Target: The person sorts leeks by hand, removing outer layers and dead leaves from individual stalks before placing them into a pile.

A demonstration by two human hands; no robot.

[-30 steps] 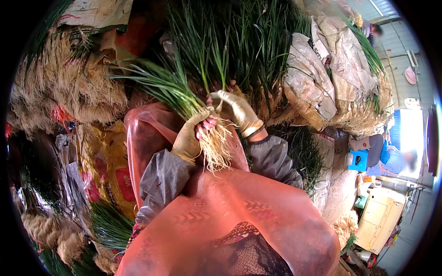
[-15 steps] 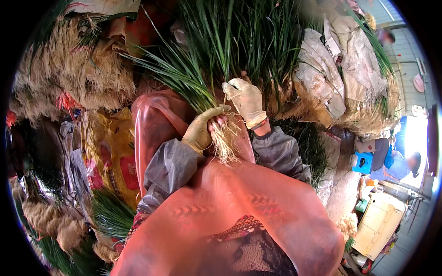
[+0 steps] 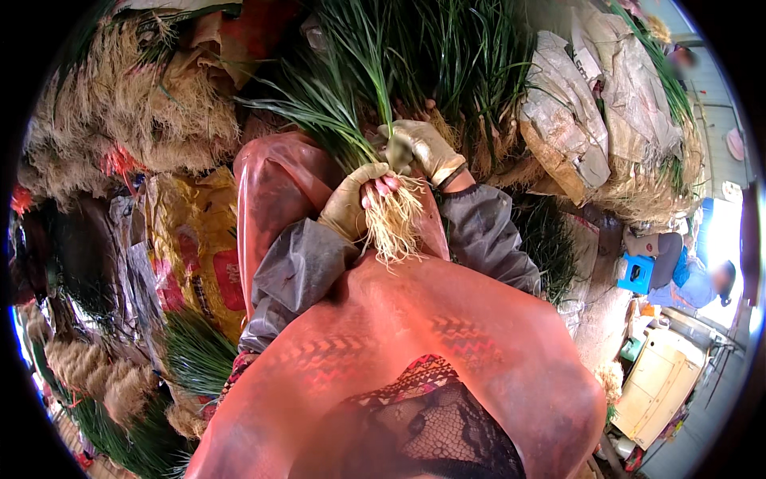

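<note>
A bunch of spring onions (image 3: 394, 219) with long green leaves, small pinkish bulbs and pale stringy roots is gripped in my gloved left hand (image 3: 349, 199). Its roots hang toward my lap, and the leaves point away from me. Close beside it, the curled fingers of my gloved right hand (image 3: 433, 148) pinch the stalk of another spring onion (image 3: 381, 96) just above the bunch. A blurred patch hides part of those right fingertips. Beneath both hands, a translucent red plastic apron (image 3: 447, 295) covers my knees.
More spring onions (image 3: 471, 72) stand massed just beyond my hands. Rooty bundles (image 3: 136, 120) are piled at the left above a yellow sack (image 3: 191, 247). White sacks (image 3: 562, 112) lie over bundles at the right. Farther right are a person (image 3: 694, 283), a blue stool (image 3: 636, 274) and a cream-coloured box (image 3: 658, 387).
My left hand and the bunch have shifted slightly up, and the bulbs show more plainly. The right fingers have come down closer to the bunch. The whole view has shifted slightly.
</note>
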